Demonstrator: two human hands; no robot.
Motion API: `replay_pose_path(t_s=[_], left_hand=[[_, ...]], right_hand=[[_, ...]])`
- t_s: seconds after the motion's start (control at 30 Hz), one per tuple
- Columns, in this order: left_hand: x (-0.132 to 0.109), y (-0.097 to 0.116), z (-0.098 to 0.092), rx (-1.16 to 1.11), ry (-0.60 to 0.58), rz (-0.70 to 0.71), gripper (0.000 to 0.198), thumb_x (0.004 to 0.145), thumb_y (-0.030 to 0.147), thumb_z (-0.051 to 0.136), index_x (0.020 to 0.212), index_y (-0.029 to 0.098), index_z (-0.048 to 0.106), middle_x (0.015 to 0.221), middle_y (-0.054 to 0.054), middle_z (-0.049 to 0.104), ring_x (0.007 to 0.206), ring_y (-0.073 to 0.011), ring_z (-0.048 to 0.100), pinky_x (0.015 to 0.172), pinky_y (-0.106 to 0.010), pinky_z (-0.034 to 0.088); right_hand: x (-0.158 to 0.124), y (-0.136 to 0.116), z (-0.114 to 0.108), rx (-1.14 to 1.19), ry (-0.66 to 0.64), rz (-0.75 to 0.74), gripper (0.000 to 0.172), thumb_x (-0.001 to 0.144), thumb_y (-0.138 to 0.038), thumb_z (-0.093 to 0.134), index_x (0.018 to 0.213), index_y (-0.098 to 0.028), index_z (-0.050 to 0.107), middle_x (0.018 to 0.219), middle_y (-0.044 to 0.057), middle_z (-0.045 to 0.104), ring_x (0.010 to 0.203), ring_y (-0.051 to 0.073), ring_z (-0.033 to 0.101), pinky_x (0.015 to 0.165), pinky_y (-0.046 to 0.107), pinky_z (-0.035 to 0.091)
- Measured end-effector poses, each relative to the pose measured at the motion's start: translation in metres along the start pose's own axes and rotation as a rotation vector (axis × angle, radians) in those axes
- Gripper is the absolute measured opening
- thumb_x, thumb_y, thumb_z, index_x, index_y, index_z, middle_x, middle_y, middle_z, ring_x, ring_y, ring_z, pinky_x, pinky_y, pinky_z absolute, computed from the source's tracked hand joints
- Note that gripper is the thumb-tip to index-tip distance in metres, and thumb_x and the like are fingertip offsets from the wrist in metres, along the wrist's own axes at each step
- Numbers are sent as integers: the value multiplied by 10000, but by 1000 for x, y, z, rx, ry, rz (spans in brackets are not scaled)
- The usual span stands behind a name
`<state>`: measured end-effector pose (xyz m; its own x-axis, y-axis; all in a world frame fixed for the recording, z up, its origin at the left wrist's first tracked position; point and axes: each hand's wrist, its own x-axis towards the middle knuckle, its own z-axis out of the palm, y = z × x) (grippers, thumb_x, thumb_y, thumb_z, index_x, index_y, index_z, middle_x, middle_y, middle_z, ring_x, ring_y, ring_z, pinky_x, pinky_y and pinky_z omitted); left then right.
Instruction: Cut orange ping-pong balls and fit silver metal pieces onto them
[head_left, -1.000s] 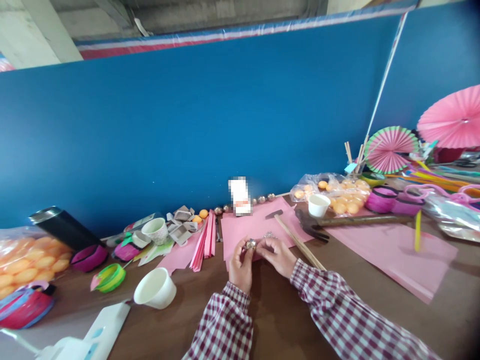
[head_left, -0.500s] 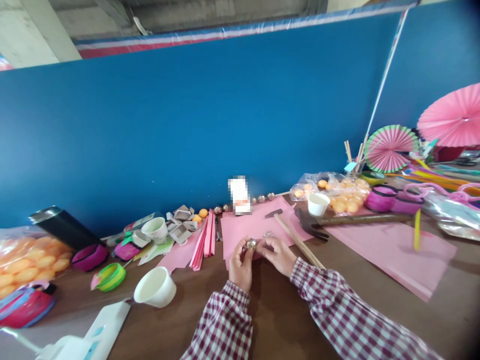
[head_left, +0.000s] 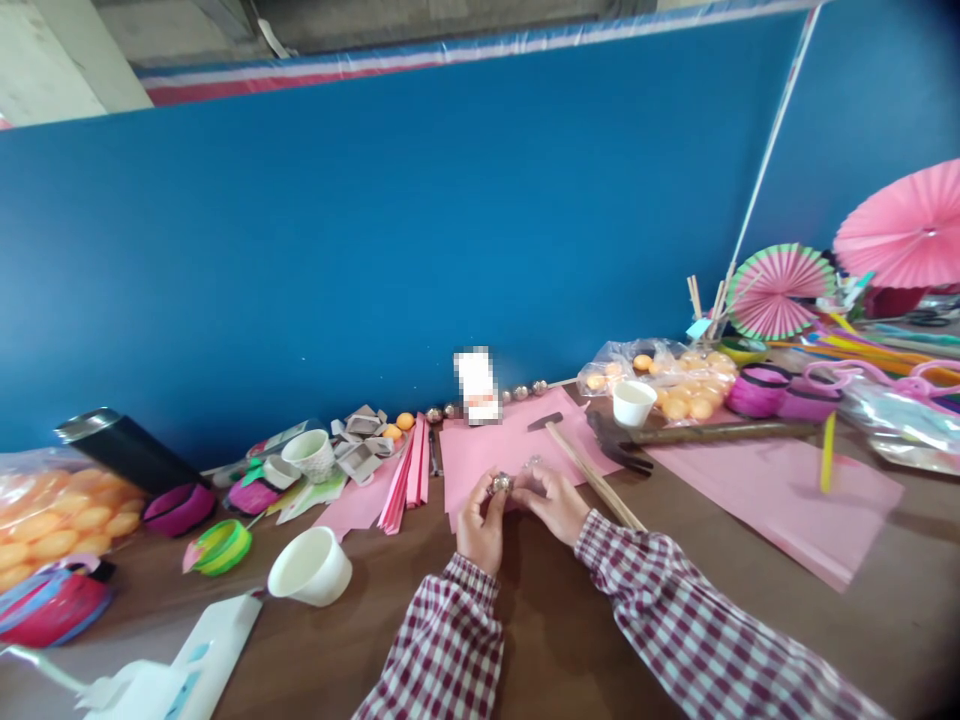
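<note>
Both of my hands meet over the near edge of a pink paper sheet (head_left: 487, 450) on the brown table. My left hand (head_left: 480, 525) pinches a small shiny silver ball (head_left: 501, 485) between thumb and fingers. My right hand (head_left: 553, 503) is closed beside it, fingertips touching the same ball. Another small shiny piece (head_left: 534, 461) lies on the pink sheet just beyond my right hand. Both sleeves are red-and-white checked.
A small hammer (head_left: 581, 465) and a larger claw hammer (head_left: 697, 435) lie right of my hands. White cups (head_left: 309, 567) (head_left: 632, 403), folded pink strips (head_left: 409, 475), a bag of orange balls (head_left: 675, 385), paper fans (head_left: 780, 292) and a blue wall (head_left: 420, 250) surround the spot.
The view has tilted slightly; my hands stay together on the small silver ball with barely any movement.
</note>
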<state>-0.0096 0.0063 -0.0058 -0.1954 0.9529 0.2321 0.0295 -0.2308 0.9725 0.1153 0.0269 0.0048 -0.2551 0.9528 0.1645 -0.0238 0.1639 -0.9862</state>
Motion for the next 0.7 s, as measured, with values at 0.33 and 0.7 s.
replay_pose_path(t_s=[0.33,0.7], left_hand=[[0,-1,-1,72,-23,8,348,714,299,562,1035,166,584,1081,-75,596,1043,-208,510,939,-361,363],[-1,-4,2,-54,14,-32,348,669,293,610,993,166,609,1068,-79,604,1044,-228,510,939,-367,361]], right_hand=[[0,-4,2,146,-2,42,277,621,-286,640,847,-130,601,831,72,655,814,197,608,793,362,470],[2,-8,3,74,40,33,282,625,-300,639,854,-136,640,814,64,670,776,199,619,739,348,495]])
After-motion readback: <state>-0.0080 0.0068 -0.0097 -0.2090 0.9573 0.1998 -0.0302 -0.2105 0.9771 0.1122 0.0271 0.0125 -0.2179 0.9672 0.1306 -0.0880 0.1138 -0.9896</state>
